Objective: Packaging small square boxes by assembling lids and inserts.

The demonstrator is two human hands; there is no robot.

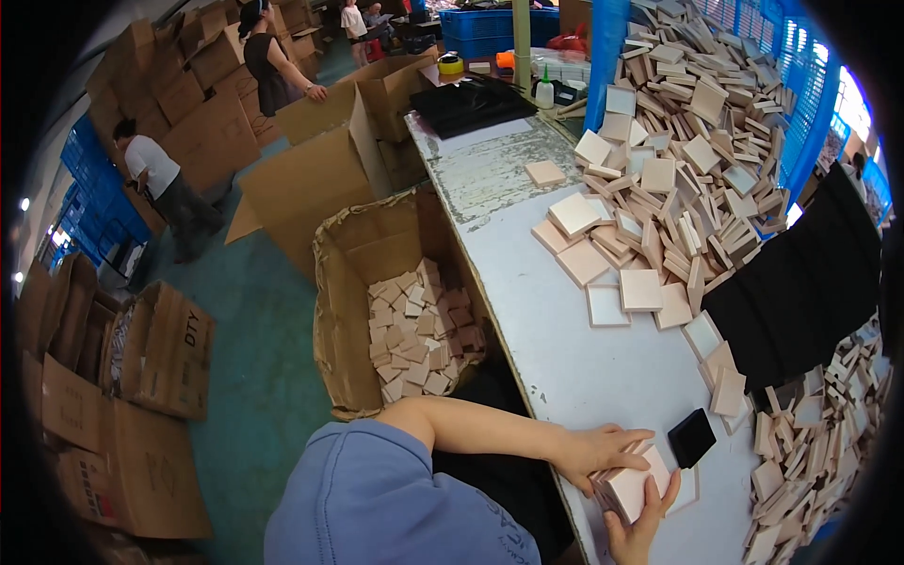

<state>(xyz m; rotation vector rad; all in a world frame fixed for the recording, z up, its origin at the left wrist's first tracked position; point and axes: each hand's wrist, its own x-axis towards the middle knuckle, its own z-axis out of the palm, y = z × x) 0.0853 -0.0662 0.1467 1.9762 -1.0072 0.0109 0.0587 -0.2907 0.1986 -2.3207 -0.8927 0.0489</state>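
Pink square box [633,488] is gripped by left hand [595,450] from above and right hand [638,529] from below, over table [574,367]; black pad [691,437] just beside.

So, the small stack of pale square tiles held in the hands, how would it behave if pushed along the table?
The stack of tiles would probably slide apart, since the pieces look flat and loose. Each looks stiff and light, like the thin squares in the heap. Both hands, left and right, clasp it, which suggests it needs steadying.

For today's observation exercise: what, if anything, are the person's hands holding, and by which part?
Both hands grip a small stack of pale square tiles: the left hand lies over its top and left side, the right hand cups it from below.
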